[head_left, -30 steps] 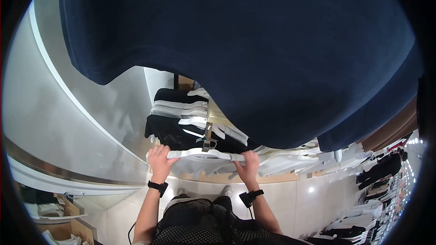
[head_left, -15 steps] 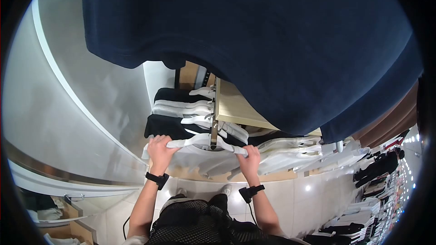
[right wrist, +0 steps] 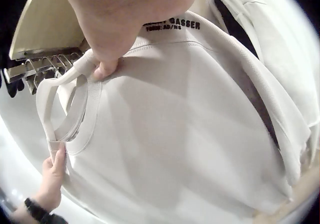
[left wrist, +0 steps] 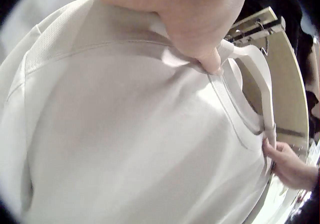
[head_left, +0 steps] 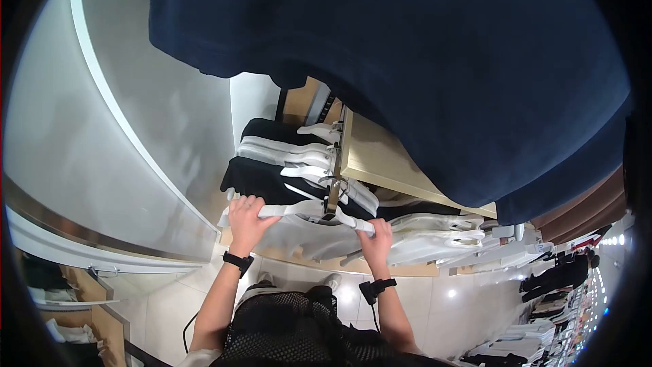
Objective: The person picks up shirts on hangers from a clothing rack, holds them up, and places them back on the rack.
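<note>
A pale sweatshirt [left wrist: 110, 134] hangs on a white hanger [head_left: 302, 209], its round neckline around the hanger's middle. My left hand [head_left: 248, 223] grips the left shoulder of the garment and hanger; my right hand [head_left: 377, 241] grips the right shoulder. In the right wrist view the left hand [right wrist: 52, 181] has its thumb on the front of the sweatshirt [right wrist: 165, 124] by the collar, and dark lettering runs along the shoulder. The hanger's hook is beside the metal rail [head_left: 333, 194]; whether it rests on the rail I cannot tell.
Black and white garments [head_left: 261, 177] hang behind on the rail, beside a pale wooden shelf [head_left: 380, 156]. A large navy garment [head_left: 407, 47] fills the upper view. White clothes [head_left: 421, 248] hang to the right. A person in black [head_left: 557, 278] is far right.
The head view has shifted, showing more of the shelf. Both hands keep their grip; the hanger's middle has moved up and right in the view, close to the rail.
</note>
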The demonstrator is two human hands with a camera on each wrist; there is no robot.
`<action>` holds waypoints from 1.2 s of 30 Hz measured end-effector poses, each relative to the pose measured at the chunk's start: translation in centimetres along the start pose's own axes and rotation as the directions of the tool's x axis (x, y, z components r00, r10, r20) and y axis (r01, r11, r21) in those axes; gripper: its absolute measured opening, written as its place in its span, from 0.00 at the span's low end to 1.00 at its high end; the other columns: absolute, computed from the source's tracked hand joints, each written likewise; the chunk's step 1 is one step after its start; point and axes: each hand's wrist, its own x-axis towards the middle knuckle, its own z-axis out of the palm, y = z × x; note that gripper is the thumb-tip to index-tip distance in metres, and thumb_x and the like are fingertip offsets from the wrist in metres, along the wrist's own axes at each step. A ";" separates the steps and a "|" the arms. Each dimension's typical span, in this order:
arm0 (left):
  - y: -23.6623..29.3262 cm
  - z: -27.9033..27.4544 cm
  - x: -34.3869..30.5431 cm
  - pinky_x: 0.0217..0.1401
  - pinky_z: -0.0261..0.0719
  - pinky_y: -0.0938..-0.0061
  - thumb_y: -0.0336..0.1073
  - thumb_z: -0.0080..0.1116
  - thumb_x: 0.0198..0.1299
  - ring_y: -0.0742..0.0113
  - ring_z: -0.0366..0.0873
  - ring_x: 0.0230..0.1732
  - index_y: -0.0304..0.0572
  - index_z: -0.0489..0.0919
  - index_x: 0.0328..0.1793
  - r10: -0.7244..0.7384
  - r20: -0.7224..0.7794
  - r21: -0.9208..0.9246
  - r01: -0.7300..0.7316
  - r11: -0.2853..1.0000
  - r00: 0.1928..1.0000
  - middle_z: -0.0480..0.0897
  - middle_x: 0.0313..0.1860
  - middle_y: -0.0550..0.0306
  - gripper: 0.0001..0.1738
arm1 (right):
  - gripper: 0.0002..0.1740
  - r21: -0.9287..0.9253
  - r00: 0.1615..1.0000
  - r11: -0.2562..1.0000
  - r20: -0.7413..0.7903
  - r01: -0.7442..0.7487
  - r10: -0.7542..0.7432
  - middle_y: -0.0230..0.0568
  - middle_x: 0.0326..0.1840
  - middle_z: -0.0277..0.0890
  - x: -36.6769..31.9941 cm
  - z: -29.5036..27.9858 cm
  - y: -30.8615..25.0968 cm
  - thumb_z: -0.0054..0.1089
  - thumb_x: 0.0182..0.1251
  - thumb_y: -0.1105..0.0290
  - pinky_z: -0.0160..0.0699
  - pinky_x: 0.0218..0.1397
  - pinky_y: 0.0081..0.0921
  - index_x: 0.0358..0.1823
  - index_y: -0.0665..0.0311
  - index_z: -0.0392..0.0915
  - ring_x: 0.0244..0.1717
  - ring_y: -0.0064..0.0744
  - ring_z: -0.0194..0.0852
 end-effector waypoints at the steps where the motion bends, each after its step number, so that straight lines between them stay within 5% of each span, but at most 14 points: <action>1: -0.2 0.0 0.1 0.50 0.70 0.59 0.53 0.86 0.42 0.51 0.79 0.43 0.46 0.82 0.35 0.022 -0.022 0.026 -0.021 0.999 1.000 0.80 0.34 0.58 0.26 | 0.18 0.036 1.000 0.999 0.007 -0.005 0.005 0.44 0.40 0.80 0.3 0.1 0.2 0.83 0.53 0.70 0.76 0.49 0.45 0.42 0.63 0.82 0.44 0.54 0.77; 4: -0.6 -0.1 -0.4 0.51 0.72 0.57 0.54 0.86 0.44 0.49 0.80 0.44 0.46 0.83 0.38 -0.002 -0.004 -0.006 0.002 1.000 1.000 0.81 0.36 0.56 0.27 | 0.19 0.076 0.999 0.997 0.029 -0.032 0.029 0.42 0.40 0.79 -0.1 0.5 1.9 0.83 0.56 0.71 0.77 0.49 0.41 0.44 0.64 0.81 0.43 0.48 0.78; 9: -3.1 -1.3 -1.9 0.52 0.79 0.58 0.44 0.88 0.48 0.51 0.84 0.47 0.43 0.85 0.46 -0.140 0.047 -0.236 0.147 0.960 0.989 0.85 0.40 0.55 0.25 | 0.19 0.401 0.939 0.849 0.150 -0.344 0.310 0.37 0.39 0.82 -1.5 0.3 2.8 0.83 0.62 0.71 0.79 0.46 0.28 0.48 0.64 0.80 0.41 0.28 0.78; 11: -3.9 -1.5 -2.4 0.52 0.82 0.60 0.39 0.88 0.50 0.55 0.86 0.47 0.42 0.86 0.48 -0.215 0.096 -0.363 0.235 0.902 0.972 0.87 0.42 0.56 0.24 | 0.20 0.423 0.935 0.834 0.135 -0.353 0.327 0.40 0.38 0.83 -1.9 0.0 2.1 0.85 0.61 0.70 0.80 0.45 0.31 0.47 0.64 0.80 0.40 0.32 0.81; 13: -3.6 -2.3 -3.1 0.54 0.81 0.71 0.30 0.84 0.55 0.69 0.84 0.47 0.41 0.86 0.51 -0.457 0.290 -0.633 0.526 0.567 0.841 0.87 0.45 0.62 0.19 | 0.21 0.442 0.933 0.823 0.118 -0.356 0.340 0.44 0.38 0.85 -1.4 -0.3 1.7 0.86 0.60 0.68 0.82 0.44 0.33 0.46 0.65 0.81 0.39 0.37 0.84; 15: -4.0 -1.9 -2.9 0.54 0.82 0.73 0.30 0.84 0.57 0.72 0.84 0.47 0.41 0.86 0.52 -0.445 0.338 -0.648 0.548 0.529 0.830 0.87 0.45 0.63 0.19 | 0.16 0.324 0.951 0.896 0.161 -0.304 0.264 0.36 0.36 0.84 -1.9 -0.7 2.2 0.82 0.63 0.71 0.79 0.43 0.28 0.45 0.64 0.81 0.38 0.24 0.78; 18: -4.0 -2.7 -3.7 0.53 0.83 0.74 0.28 0.83 0.59 0.74 0.84 0.46 0.43 0.84 0.53 -0.484 0.397 -0.661 0.609 0.439 0.780 0.87 0.44 0.64 0.19 | 0.14 0.296 0.926 0.881 0.193 -0.370 0.324 0.34 0.34 0.83 -3.5 -1.2 2.0 0.81 0.63 0.72 0.78 0.42 0.28 0.42 0.65 0.82 0.37 0.22 0.77; 20: -3.4 -3.1 -2.9 0.54 0.79 0.76 0.24 0.78 0.63 0.78 0.81 0.46 0.44 0.82 0.51 -0.486 0.418 -0.749 0.594 0.294 0.768 0.86 0.43 0.67 0.16 | 0.15 0.306 0.901 0.851 0.229 -0.427 0.369 0.41 0.30 0.80 -1.8 -0.5 2.6 0.82 0.62 0.71 0.80 0.40 0.33 0.36 0.68 0.80 0.34 0.31 0.80; 22: -2.9 -3.4 -2.4 0.54 0.78 0.77 0.24 0.77 0.65 0.79 0.80 0.45 0.44 0.81 0.51 -0.487 0.409 -0.749 0.589 0.304 0.772 0.86 0.42 0.68 0.15 | 0.12 0.307 0.879 0.827 0.239 -0.471 0.412 0.42 0.33 0.86 -1.2 -0.9 2.1 0.81 0.61 0.73 0.83 0.44 0.33 0.40 0.68 0.84 0.37 0.31 0.84; 24: -3.8 -3.3 -1.9 0.55 0.80 0.76 0.23 0.80 0.61 0.77 0.82 0.46 0.44 0.81 0.52 -0.486 0.432 -0.754 0.600 0.267 0.760 0.87 0.44 0.66 0.19 | 0.09 0.398 0.899 0.808 0.135 -0.434 0.416 0.30 0.30 0.81 -2.0 -0.3 1.7 0.79 0.64 0.74 0.77 0.41 0.27 0.38 0.65 0.84 0.36 0.18 0.75; 26: -4.1 -3.2 -1.7 0.55 0.79 0.76 0.23 0.80 0.61 0.77 0.82 0.47 0.44 0.81 0.52 -0.468 0.441 -0.750 0.601 0.276 0.766 0.86 0.44 0.66 0.19 | 0.07 0.374 0.901 0.823 0.104 -0.428 0.422 0.28 0.32 0.83 -2.5 0.1 1.2 0.77 0.65 0.76 0.77 0.41 0.26 0.37 0.65 0.84 0.37 0.18 0.75; 28: -4.0 -2.8 -2.0 0.56 0.79 0.76 0.23 0.81 0.60 0.77 0.82 0.48 0.44 0.81 0.52 -0.455 0.442 -0.755 0.595 0.277 0.773 0.86 0.44 0.66 0.19 | 0.17 0.348 0.867 0.796 0.156 -0.496 0.472 0.44 0.46 0.93 -2.9 -0.5 2.3 0.77 0.61 0.78 0.86 0.55 0.30 0.52 0.65 0.91 0.47 0.32 0.91; 30: -4.4 -2.6 -1.5 0.58 0.78 0.75 0.21 0.80 0.59 0.76 0.82 0.49 0.44 0.82 0.52 -0.463 0.478 -0.735 0.629 0.254 0.746 0.86 0.46 0.65 0.20 | 0.09 0.393 0.907 0.827 0.049 -0.402 0.417 0.38 0.31 0.80 -3.5 0.1 2.7 0.76 0.60 0.80 0.78 0.42 0.30 0.36 0.68 0.82 0.35 0.28 0.78; 36: -4.8 -1.2 -1.9 0.60 0.78 0.74 0.21 0.78 0.59 0.72 0.81 0.52 0.41 0.83 0.56 -0.445 0.519 -0.680 0.668 0.303 0.730 0.85 0.49 0.62 0.21 | 0.11 0.350 0.839 0.770 0.109 -0.534 0.533 0.41 0.29 0.76 -5.2 -0.4 3.8 0.75 0.56 0.79 0.76 0.40 0.31 0.35 0.69 0.78 0.33 0.33 0.76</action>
